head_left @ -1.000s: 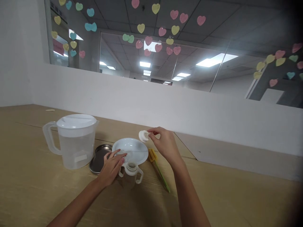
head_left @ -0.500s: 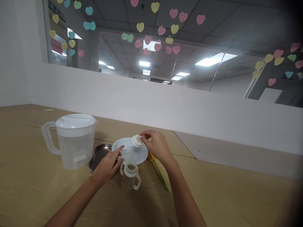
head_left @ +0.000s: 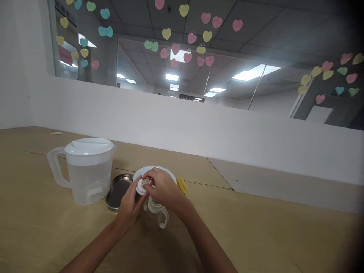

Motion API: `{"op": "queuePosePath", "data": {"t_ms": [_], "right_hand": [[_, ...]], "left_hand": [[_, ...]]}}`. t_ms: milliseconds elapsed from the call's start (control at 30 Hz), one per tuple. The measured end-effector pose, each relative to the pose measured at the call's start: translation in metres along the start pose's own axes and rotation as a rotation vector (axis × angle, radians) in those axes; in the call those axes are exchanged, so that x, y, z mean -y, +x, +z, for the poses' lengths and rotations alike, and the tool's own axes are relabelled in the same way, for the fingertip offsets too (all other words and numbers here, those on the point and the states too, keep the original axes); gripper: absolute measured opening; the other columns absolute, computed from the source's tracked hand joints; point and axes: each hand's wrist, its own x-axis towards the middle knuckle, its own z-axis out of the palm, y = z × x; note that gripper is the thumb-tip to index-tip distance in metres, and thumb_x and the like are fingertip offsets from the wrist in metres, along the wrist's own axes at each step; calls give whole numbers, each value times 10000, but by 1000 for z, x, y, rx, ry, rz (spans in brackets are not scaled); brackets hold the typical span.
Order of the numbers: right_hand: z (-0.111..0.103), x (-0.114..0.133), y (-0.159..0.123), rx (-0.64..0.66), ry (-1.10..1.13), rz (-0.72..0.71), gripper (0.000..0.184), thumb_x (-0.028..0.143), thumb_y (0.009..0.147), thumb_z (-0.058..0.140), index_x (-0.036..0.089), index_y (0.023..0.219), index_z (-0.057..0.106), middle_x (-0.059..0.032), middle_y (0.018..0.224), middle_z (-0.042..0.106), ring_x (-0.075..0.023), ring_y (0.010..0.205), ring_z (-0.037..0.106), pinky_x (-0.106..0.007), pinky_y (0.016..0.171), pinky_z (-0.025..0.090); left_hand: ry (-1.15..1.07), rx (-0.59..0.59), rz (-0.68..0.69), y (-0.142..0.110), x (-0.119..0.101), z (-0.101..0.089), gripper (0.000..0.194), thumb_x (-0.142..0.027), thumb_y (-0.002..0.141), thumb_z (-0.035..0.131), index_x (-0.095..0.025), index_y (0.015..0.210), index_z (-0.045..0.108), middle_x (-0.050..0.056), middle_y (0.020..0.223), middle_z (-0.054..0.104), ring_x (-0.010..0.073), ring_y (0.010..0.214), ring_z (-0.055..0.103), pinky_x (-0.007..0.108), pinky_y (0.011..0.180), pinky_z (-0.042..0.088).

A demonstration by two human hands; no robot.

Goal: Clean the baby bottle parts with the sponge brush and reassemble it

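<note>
Pale wooden tabletop point(head_left: 241, 231) carries, far left, a clear plastic pitcher point(head_left: 88, 178) with a white lid, then a dark oval steel tray point(head_left: 118, 190). Left hand point(head_left: 127, 207) and right hand point(head_left: 163, 185) have now come together above a round white plate point(head_left: 159, 170), fingers clamped on a white bottle collar point(head_left: 141, 187), its centre mostly hidden. Nearer stands a clear handled baby bottle point(head_left: 155, 216); rightward, a yellow sponge brush head point(head_left: 182, 185) is partly hidden.
</note>
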Motion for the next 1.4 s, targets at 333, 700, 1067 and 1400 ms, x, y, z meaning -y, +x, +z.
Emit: {"op": "queuePosePath", "data": {"t_ms": [333,700,1067,1400], "right_hand": [[17,-6,5,-39,-105,-42,141,163,642,560,149,780,584,-21,734,578,-136,667,490,-237,607,352],[26,-19,21,-171,772,331,115,200,699,411,163,673,517,29,536,498,-84,462,441,-200,488,360],[55,-96,-11,-183,-30,387,95,248,681,617,156,697,626,-27,698,635,-145,709,552,-249,695,384],[55,-110,-47,-333,-89,305,237,259,854,443,163,835,659,-85,1044,622,-193,1046,518,-349,930,344]], "left_hand": [[-3,-14,56,-1,3,-3,422,-347,885,397,-193,1276,358,125,1254,512,217,1168,489,366,960,426],[-1,-124,18,1,1,-5,434,-385,877,403,-177,1255,362,116,1221,541,214,1130,519,350,928,443],[175,-44,-113,8,16,2,430,-461,824,476,-194,1159,517,95,1128,540,255,1078,492,426,910,383],[323,63,-65,10,16,4,357,-410,856,433,-283,1173,537,48,1155,619,285,1129,461,477,936,237]]}}
